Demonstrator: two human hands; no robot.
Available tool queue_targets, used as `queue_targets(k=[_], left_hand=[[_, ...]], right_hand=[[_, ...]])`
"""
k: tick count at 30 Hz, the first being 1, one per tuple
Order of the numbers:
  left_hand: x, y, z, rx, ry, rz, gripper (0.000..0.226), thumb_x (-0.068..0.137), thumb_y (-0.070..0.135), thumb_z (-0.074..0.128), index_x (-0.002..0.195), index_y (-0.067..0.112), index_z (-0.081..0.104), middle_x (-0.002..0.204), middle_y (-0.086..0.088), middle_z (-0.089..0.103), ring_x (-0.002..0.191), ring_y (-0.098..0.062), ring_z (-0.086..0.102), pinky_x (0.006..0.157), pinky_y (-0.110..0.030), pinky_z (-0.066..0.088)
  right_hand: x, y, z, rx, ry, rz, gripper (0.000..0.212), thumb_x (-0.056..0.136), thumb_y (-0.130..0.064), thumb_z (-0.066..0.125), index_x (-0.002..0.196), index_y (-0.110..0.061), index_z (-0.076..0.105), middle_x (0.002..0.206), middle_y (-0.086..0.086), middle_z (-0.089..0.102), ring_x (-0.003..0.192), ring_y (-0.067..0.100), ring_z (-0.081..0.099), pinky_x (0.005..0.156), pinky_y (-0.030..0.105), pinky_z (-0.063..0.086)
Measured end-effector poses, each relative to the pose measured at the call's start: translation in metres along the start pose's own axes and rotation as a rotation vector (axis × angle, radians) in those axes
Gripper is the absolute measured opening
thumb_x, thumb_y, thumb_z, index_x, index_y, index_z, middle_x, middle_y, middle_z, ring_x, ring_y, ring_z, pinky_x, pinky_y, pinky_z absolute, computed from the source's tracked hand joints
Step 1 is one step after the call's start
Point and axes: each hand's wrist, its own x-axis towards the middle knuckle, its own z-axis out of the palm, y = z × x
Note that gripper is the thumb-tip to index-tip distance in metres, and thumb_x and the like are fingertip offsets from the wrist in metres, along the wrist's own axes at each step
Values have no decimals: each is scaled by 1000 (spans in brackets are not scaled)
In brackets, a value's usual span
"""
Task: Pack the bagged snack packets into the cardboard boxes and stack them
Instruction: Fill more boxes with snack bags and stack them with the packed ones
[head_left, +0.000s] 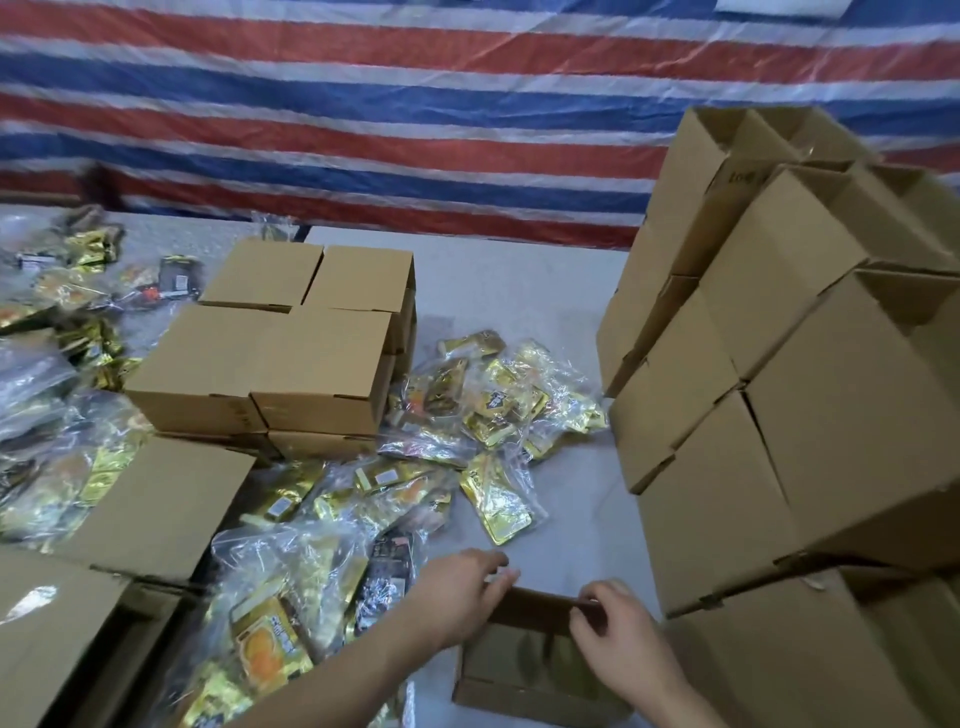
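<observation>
An open cardboard box (524, 670) stands on the table right in front of me. My left hand (462, 592) rests on its far left corner with fingers stretched along the rim. My right hand (608, 618) pinches the far flap of that box, fingers curled over its edge. Clear bags of gold snack packets (488, 410) lie in a heap on the table beyond the box and spread down to the near left (270, 623). What is inside the open box I cannot make out.
Closed small boxes (280, 343) are stacked at centre left. A tall leaning stack of empty boxes (779, 395) fills the right side. More boxes (156, 509) and bagged packets (47, 374) crowd the left. A striped tarp (363, 104) hangs behind the grey table (519, 291).
</observation>
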Motion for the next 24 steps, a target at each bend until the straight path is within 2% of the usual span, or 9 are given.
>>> queue_targets(k=[2,4,7,9,11,13,16,21,24], left_hand=[[17,-7,-13,-4,78,-16,33,106,42,35,110,21,60,103,-1,67,93,-22,62,74,-32,47],[48,-16,-25,193,83,-5,27,105,25,40,124,15,55,116,-8,64,105,-29,61,83,-38,50],[99,-28,-28,626,-63,105,61,93,5,56,149,12,33,147,-13,43,132,-33,45,105,-46,43],[130,-31,-22,863,-139,210,80,90,10,66,155,12,20,158,-13,28,144,-34,31,116,-49,31],[155,-33,-13,1013,-188,273,75,97,18,59,157,13,14,162,-13,21,149,-34,21,120,-49,22],[175,-35,-1,1128,-213,325,66,102,22,50,158,14,16,163,-12,22,150,-31,21,121,-45,20],[190,-39,12,1282,-199,420,56,102,25,49,153,14,28,153,-7,41,143,-26,33,112,-36,28],[195,-39,33,1208,-219,484,34,101,16,47,134,10,55,134,-4,59,129,-26,43,109,-33,30],[176,-37,36,1207,-250,541,42,97,28,55,133,7,53,133,-10,55,125,-29,43,113,-37,27]], right_hand=[[1,-1,-4,1,32,-19,14,90,-47,56,95,-35,58,99,-17,54,92,2,57,78,20,42],[6,-4,-10,1,74,-36,24,92,-51,52,103,-32,62,102,-19,54,98,1,57,84,22,43],[20,-11,-19,28,127,-42,30,94,-47,53,111,-25,64,108,-19,53,107,5,55,95,26,44],[29,-17,-25,81,141,-30,36,93,-49,49,113,-24,63,111,-17,54,109,6,54,97,29,44],[35,-21,-31,119,149,-19,45,88,-56,43,114,-24,63,112,-16,55,109,5,53,98,30,43],[40,-21,-35,156,163,-4,47,86,-59,41,112,-26,62,113,-15,56,108,5,52,98,30,43],[44,-17,-36,188,163,25,34,87,-56,45,109,-32,58,112,-16,56,107,4,52,96,27,42],[44,-5,-31,179,170,38,15,93,-37,61,106,-29,59,110,-15,57,107,3,53,93,21,38],[43,-5,-29,188,167,69,16,93,-29,65,106,-21,65,109,-11,60,105,5,56,94,22,40]])
